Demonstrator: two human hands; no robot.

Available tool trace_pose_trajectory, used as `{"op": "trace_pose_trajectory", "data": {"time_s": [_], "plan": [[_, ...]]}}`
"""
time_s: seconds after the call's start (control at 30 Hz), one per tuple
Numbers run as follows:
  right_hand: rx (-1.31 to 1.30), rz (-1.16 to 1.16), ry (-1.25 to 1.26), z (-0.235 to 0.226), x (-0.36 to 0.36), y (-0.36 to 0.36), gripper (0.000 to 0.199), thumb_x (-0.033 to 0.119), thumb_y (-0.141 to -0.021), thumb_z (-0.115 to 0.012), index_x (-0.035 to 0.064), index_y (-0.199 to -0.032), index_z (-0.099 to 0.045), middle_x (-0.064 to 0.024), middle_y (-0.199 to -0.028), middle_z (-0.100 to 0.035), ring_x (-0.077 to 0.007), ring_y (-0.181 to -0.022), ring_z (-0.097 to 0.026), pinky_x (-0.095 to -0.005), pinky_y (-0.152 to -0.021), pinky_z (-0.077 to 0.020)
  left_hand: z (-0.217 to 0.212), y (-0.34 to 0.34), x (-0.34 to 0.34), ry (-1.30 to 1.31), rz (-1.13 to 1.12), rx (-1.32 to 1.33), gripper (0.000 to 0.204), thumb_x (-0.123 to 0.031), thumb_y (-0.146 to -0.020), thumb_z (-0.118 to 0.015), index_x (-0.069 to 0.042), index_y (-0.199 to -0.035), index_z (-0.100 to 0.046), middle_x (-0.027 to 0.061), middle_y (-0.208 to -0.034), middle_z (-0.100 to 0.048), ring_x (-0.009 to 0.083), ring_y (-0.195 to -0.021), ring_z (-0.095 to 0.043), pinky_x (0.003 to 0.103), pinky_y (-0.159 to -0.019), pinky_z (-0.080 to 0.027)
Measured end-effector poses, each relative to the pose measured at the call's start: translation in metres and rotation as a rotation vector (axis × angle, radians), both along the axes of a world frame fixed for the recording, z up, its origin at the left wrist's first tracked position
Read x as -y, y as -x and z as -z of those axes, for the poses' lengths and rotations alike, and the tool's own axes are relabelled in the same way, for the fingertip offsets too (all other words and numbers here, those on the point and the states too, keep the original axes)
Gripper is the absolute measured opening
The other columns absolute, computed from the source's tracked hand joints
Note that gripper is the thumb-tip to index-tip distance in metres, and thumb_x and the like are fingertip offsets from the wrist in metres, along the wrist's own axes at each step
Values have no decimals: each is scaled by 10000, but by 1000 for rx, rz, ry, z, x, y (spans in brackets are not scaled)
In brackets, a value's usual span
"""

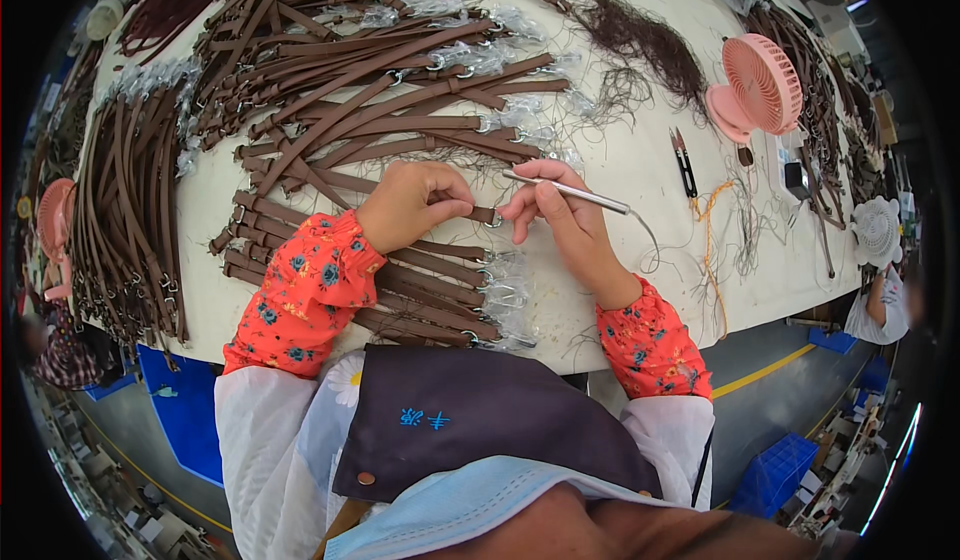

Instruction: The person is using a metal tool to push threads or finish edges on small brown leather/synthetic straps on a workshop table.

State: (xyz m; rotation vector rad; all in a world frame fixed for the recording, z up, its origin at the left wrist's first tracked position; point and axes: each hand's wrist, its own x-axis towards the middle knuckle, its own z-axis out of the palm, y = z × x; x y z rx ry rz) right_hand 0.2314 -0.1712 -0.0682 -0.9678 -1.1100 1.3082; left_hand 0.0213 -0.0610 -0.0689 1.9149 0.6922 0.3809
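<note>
My left hand [415, 203] pinches a brown leather strap [483, 215] close to its right end, where a small metal ring shows. Facing it, my right hand [572, 228] grips a slim metal pen-shaped tool [598, 199] with a thin cable trailing from its right end. The tool's tip points left, just above the strap's end. Right-hand fingertips are close to the ring; whether they touch it I cannot tell. Below my hands lies a row of similar straps [420, 285], their metal clasps wrapped in clear plastic [507, 295].
More straps [370, 120] lie heaped beyond my hands, with a bundle [125, 210] at left. Thread scraps [640, 40] form a dark tangle at the back. Thread snips [684, 165], a yellow cord [708, 245] and a pink fan [757, 85] are at right. Blue bins [775, 472] stand below the table.
</note>
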Motion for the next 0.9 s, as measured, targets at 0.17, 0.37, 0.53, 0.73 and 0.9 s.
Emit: {"op": "trace_pose_trajectory", "data": {"time_s": [0.17, 0.37, 0.53, 0.73, 0.9], "plan": [[101, -2, 41, 6, 0, -2, 341, 300, -1032, -436, -6, -1105, -566, -47, -781, -614, -73, -595, -545, -227, -654, -470, -1, 4, -4, 53, -9, -30, 70, -45, -808, -707, -4, -863, -698, 69, -782, -664, 122, -670, -613, 257, -625, -485], [236, -47, 136, 1, 2, 1, 321, 291, -1020, -461, 5, -1029, -607, -10, -689, -593, -48, -523, -507, -191, -478, -393, 1, 6, -6, 85, 40, -11, 104, -103, -812, -722, -13, -851, -687, 69, -763, -647, 139, -674, -608, 274, -627, -483], [247, -51, 136, 4, 1, 2, 303, 281, -1019, -464, 16, -1036, -609, -7, -688, -595, -46, -524, -508, -194, -482, -395, 3, 8, -6, 61, 66, 4, 142, -147, -817, -726, -18, -844, -673, 62, -768, -625, 149, -686, -595, 288, -631, -478], [248, -55, 141, 4, 1, 2, 303, 286, -1019, -465, 20, -1040, -608, -6, -685, -595, -46, -522, -508, -193, -483, -395, -2, 7, -5, 131, 117, -79, 73, -70, -859, -689, -12, -865, -645, 7, -856, -574, 65, -744, -528, 222, -666, -450], [255, -60, 140, 4, 1, 3, 306, 290, -1019, -465, 21, -1042, -608, -6, -686, -597, -47, -521, -509, -194, -484, -395, -2, 7, -4, 137, 116, -61, 70, -68, -863, -683, -12, -865, -642, 4, -852, -572, 67, -743, -528, 222, -665, -448]]}}
